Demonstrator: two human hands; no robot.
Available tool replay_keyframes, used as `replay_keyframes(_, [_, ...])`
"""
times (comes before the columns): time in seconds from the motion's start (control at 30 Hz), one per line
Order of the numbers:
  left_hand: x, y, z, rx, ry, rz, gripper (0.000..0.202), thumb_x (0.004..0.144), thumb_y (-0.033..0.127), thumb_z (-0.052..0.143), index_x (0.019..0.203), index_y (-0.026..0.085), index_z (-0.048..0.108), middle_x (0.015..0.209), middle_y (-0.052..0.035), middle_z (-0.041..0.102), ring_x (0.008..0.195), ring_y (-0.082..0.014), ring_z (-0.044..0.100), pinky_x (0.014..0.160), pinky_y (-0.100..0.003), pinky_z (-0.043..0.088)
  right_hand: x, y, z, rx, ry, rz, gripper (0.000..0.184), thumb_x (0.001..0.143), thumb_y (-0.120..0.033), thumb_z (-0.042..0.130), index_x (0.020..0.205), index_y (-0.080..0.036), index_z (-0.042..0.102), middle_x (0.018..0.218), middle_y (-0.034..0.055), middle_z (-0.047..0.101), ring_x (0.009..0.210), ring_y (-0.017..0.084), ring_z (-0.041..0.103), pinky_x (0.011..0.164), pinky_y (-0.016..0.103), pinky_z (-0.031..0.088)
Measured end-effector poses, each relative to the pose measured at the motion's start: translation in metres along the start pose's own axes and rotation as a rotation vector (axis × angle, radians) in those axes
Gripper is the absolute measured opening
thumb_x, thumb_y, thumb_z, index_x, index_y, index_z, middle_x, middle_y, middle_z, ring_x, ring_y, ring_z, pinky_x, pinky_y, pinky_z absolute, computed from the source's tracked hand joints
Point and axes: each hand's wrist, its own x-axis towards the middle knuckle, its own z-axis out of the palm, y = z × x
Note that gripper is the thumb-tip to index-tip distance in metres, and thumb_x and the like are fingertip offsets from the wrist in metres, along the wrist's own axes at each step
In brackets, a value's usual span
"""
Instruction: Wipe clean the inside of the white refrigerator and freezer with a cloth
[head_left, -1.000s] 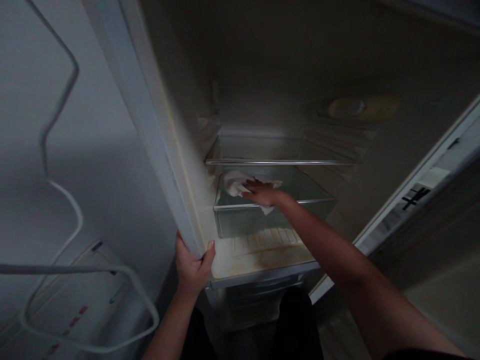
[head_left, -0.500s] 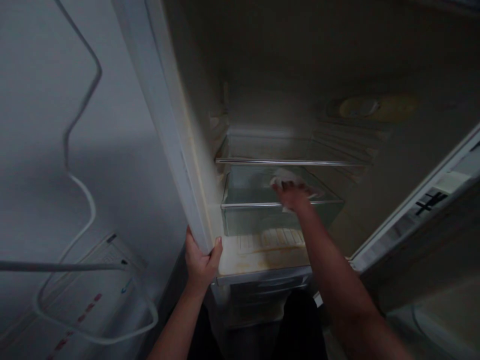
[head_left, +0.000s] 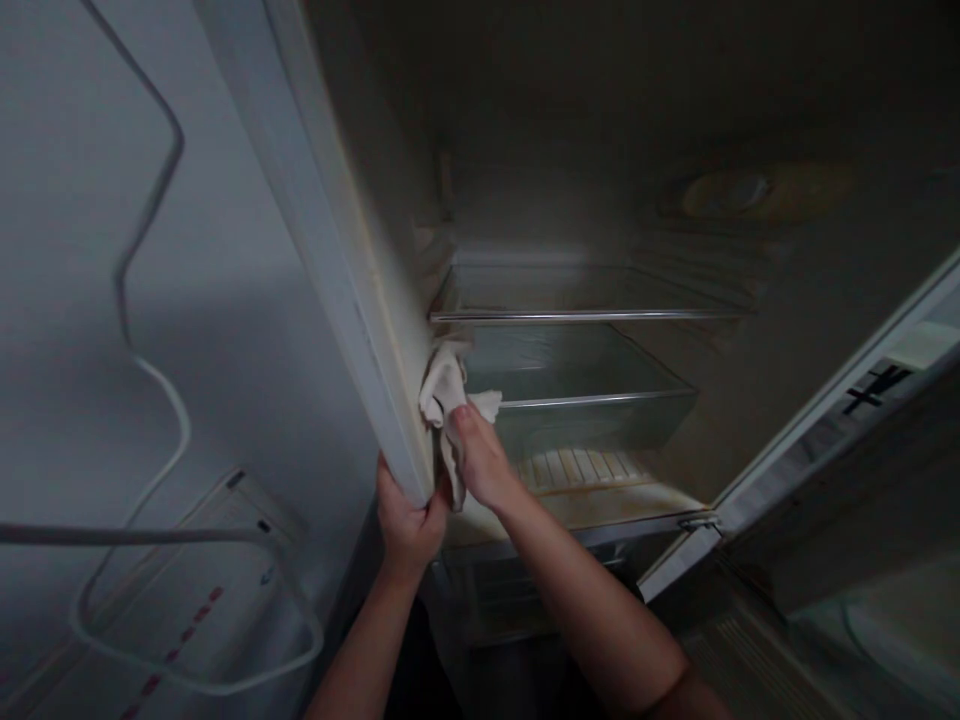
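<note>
My left hand [head_left: 410, 520] is wrapped round the lower left front edge of the fridge [head_left: 360, 330], thumb inside and fingers outside. Close above it, my right hand [head_left: 480, 455] grips a crumpled whitish cloth [head_left: 445, 385] against the inner left wall. Part of the cloth hangs down beside my left thumb. To the right of the cloth sits a clear glass shelf or drawer [head_left: 577, 365] with a pale front rim. Over it runs another glass shelf [head_left: 592, 316]. Brownish stains mark the fridge floor [head_left: 570, 505].
On the right the fridge door [head_left: 832, 420] stands open, with a metal hinge [head_left: 701, 523] at its bottom corner. A second compartment [head_left: 525, 590] lies below. A white cable [head_left: 176, 400] loops down at the left, over a marked white carton [head_left: 202, 590]. A yellowed lamp cover [head_left: 750, 192] is on the inner right wall.
My right hand has moved left with the cloth, from the middle of the lower glass shelf to the inner left wall. My left hand keeps its hold on the fridge edge.
</note>
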Motion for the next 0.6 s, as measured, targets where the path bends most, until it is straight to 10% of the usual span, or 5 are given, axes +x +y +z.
replay_keyframes(0.13, [0.002, 0.004, -0.004, -0.04, -0.02, -0.023, 0.085, 0.078, 0.05, 0.072, 0.148, 0.017, 0.038, 0.125, -0.0146, 0.063, 0.112, -0.0305, 0.067, 0.096, -0.044, 0.056, -0.03, 0.006, 0.012, 0.046, -0.098, -0.076, 0.078, 0.103, -0.069, 0.014, 0.154, -0.017, 0.042, 0.15, 0.0124, 0.052, 0.147, 0.019, 0.04, 0.126, 0.035, 0.026])
replay_keyframes(0.4, [0.005, 0.015, -0.001, -0.032, 0.022, -0.089, 0.087, 0.079, 0.042, 0.077, 0.15, 0.017, 0.033, 0.136, -0.0192, 0.056, 0.123, -0.029, 0.062, 0.107, -0.045, 0.051, -0.091, 0.051, 0.0, -0.553, -0.39, 0.109, 0.051, 0.099, -0.02, 0.044, 0.149, -0.01, 0.051, 0.152, 0.0159, 0.053, 0.148, 0.025, 0.041, 0.125, 0.042, 0.031])
replay_keyframes(0.6, [0.012, 0.029, -0.002, -0.053, 0.016, -0.077, 0.077, 0.078, 0.036, 0.079, 0.143, 0.016, 0.043, 0.134, -0.0185, 0.058, 0.122, -0.0291, 0.062, 0.113, -0.046, 0.046, -0.119, 0.081, -0.074, -0.94, -0.317, 0.266, 0.054, 0.097, -0.019, 0.044, 0.149, -0.008, 0.052, 0.155, 0.0156, 0.05, 0.146, 0.033, 0.042, 0.127, 0.051, 0.024])
